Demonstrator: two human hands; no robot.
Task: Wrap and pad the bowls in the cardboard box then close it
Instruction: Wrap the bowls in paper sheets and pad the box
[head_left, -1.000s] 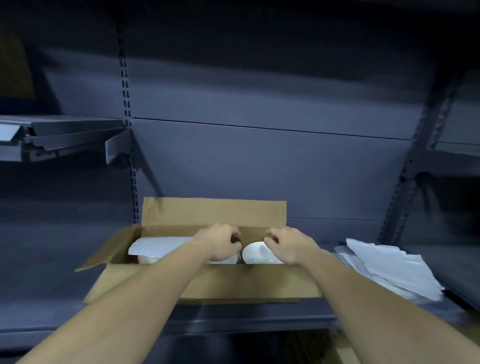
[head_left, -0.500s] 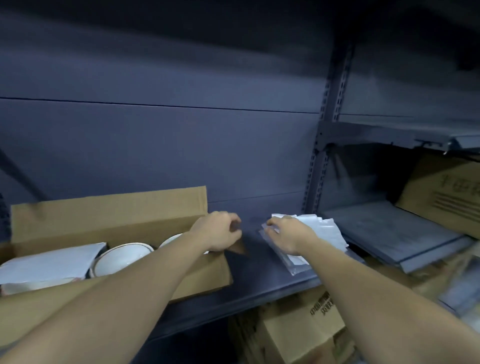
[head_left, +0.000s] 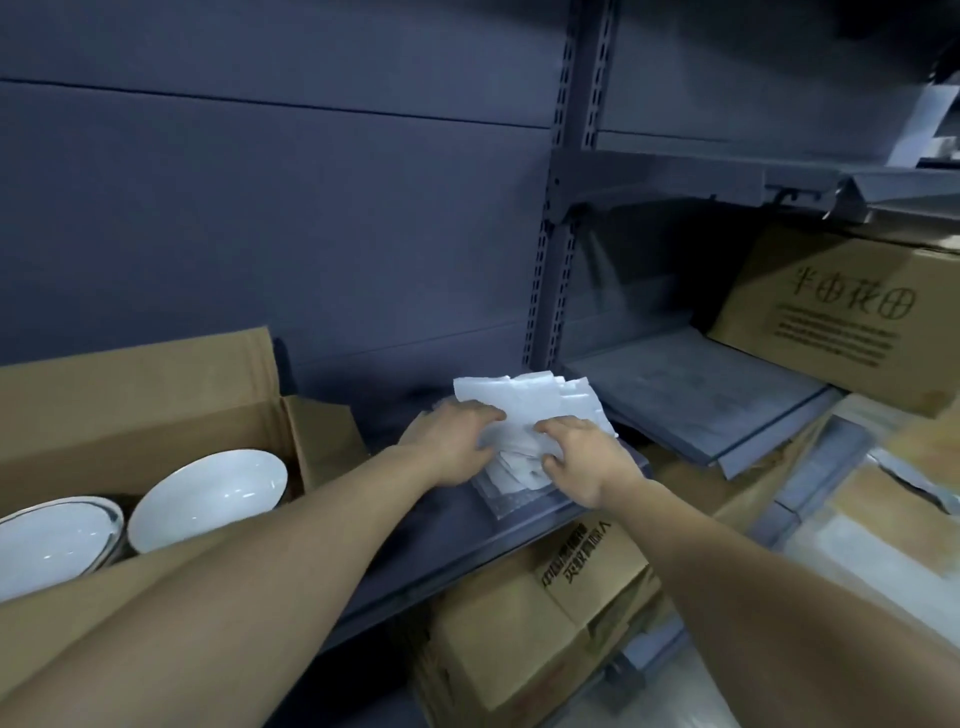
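Observation:
An open cardboard box (head_left: 156, 410) stands on the dark shelf at the left, with two white bowls inside: one (head_left: 208, 499) tilted toward me and another (head_left: 52, 540) at the frame's left edge. To the right of the box lies a stack of white wrapping sheets (head_left: 535, 405) on clear bubble wrap. My left hand (head_left: 452, 441) rests on the stack's left side with fingers curled over the sheets. My right hand (head_left: 582, 462) pinches the sheets at the stack's front right.
The grey shelf (head_left: 441, 545) ends just in front of the stack. A slanted shelf panel (head_left: 691, 395) lies to the right under a printed carton (head_left: 852, 312). More cartons (head_left: 545, 623) sit below the shelf. An upright slotted post (head_left: 556, 234) stands behind the stack.
My view swung right, away from the box. My left hand left the box flap and joined my right hand on the sheet stack, which both hands now work at.

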